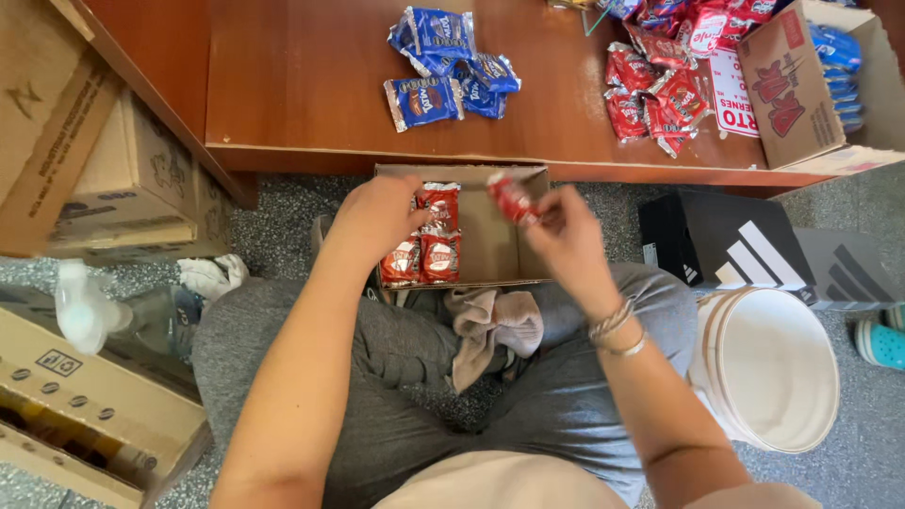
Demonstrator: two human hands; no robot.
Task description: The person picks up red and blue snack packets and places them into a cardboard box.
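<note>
Right hand (566, 231) pinches red packet (512, 198); left hand (375, 219) touches red packets (424, 247).

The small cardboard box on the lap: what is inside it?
The box holds red snack packets stacked at its left side; the right side shows bare cardboard. The left hand covers the far-left corner, so anything under it is hidden.

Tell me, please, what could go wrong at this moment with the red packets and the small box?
1. The right hand grips one red packet only by its fingertips above the small cardboard box; it might slip and fall outside.
2. The box seems to rest on the person's knees, so it may tip while the left hand presses the packed red packets.
</note>
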